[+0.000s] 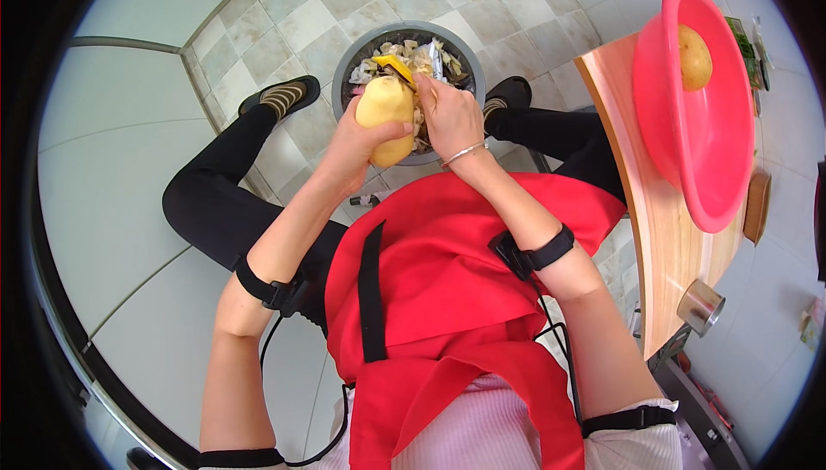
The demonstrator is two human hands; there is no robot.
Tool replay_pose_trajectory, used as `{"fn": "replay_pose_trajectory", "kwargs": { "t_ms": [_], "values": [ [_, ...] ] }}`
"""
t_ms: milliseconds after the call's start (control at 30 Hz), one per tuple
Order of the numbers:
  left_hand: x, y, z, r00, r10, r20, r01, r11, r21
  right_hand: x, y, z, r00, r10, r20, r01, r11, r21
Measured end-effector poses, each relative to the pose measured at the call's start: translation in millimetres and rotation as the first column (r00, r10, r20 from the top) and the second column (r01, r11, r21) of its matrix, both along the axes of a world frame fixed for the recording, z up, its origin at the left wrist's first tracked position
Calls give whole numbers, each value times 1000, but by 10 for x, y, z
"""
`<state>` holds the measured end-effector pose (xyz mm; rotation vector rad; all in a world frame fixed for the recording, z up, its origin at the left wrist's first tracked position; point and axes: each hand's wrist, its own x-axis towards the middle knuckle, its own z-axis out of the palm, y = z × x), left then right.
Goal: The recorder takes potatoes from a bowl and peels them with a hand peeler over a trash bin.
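Observation:
My left hand (351, 145) is wrapped round a large, pale yellow potato (385, 113), its thumb lying across the near side. The skin of the visible side looks mostly peeled off. In my right hand (454, 117) is a yellow peeler (394, 66), its head at the far end of the potato; fingers hide the handle. Both hands are over the near part of a round grey waste bin (338, 83) on the floor between my feet. Peelings and scraps (419, 50) fill much of the bin.
To the right, a pink basin (647, 100) with an unpeeled potato (694, 59) in it stands on a wooden board (650, 272). A metal can (701, 307) sits at the board's near end. Pale cabinet doors (120, 186) line the left side.

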<state>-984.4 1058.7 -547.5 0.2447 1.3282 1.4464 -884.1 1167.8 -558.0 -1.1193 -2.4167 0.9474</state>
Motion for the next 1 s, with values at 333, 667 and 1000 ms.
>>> {"fn": "replay_pose_trajectory", "kwargs": {
  "t_ms": [333, 667, 1000],
  "values": [
    [-90, -78, -164, 982, 67, 177, -57, 997, -57, -250, 94, -220, 962, 134, 240, -168, 977, 129],
    [-95, -148, 86, 984, -123, 131, 124, 992, -1, -198, 250, -263, 942, 84, 326, -73, 996, -46],
    [-168, -202, -67, 966, -31, 255, 22, 999, 39, 47, 185, -162, 949, 69, -306, -180, 918, -354]
  ]
}}
